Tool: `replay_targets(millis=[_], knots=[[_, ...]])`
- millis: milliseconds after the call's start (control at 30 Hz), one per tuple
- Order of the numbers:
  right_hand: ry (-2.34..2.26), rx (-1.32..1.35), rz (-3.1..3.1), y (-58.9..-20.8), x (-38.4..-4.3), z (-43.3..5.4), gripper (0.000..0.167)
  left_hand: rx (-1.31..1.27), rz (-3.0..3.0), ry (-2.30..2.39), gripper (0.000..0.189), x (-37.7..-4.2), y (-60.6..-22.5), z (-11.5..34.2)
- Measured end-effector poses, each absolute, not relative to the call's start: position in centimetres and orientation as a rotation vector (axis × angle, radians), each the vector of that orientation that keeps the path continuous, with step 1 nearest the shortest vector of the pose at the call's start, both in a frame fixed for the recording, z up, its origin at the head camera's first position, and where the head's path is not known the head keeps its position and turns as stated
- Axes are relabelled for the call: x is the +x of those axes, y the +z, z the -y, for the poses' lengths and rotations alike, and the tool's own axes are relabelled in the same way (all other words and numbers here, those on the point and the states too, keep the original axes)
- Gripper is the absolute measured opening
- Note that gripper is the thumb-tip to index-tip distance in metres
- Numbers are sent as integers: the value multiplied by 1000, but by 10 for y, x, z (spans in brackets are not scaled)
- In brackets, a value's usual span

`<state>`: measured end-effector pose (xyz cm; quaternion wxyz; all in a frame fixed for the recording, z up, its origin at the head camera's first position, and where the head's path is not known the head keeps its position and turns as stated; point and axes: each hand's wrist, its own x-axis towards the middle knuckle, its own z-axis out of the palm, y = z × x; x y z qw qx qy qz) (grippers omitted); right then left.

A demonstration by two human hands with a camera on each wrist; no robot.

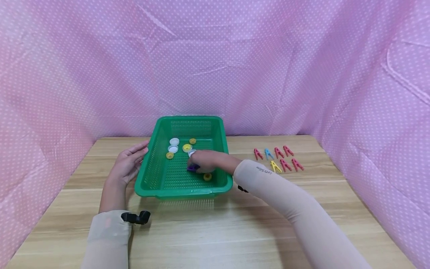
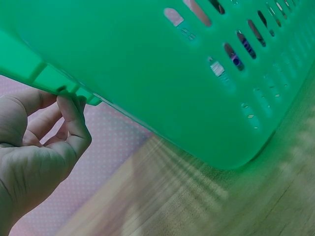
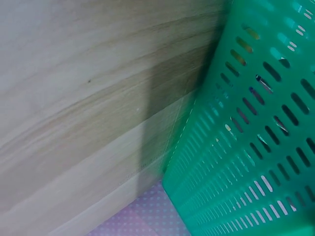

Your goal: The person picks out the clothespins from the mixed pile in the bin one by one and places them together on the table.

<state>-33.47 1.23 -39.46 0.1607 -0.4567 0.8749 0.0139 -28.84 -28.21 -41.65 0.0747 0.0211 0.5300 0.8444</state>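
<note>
A green plastic basket (image 1: 152, 149) with slotted walls stands on the table. My left hand (image 1: 127, 164) is at its left side; in the left wrist view the thumb and fingertips (image 2: 74, 105) pinch the rim. My right hand (image 1: 205, 160) reaches down inside the basket, its fingers curled round a purple clothespin (image 1: 192, 169) near the basket floor. Around it lie white caps (image 1: 174, 141), a yellow-centred cap (image 1: 187, 148) and small yellow caps (image 1: 170, 155). In the right wrist view the basket wall (image 3: 246, 147) mostly hides the right hand.
On the table (image 1: 255, 224) right of the basket, clothespins lie in two rows: several red ones (image 1: 284, 165), one blue clothespin (image 1: 268, 153) and one yellow clothespin (image 1: 275, 166). A pink dotted curtain (image 1: 215, 74) hangs behind the table and along both sides.
</note>
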Motion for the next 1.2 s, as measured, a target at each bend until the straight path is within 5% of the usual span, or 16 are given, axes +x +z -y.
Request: replay_targets(millis=[1200], knots=[[-453, -1405, -2604, -356, -334, -38, 32, 82, -1561, 2540, 33, -291, -417, 284]])
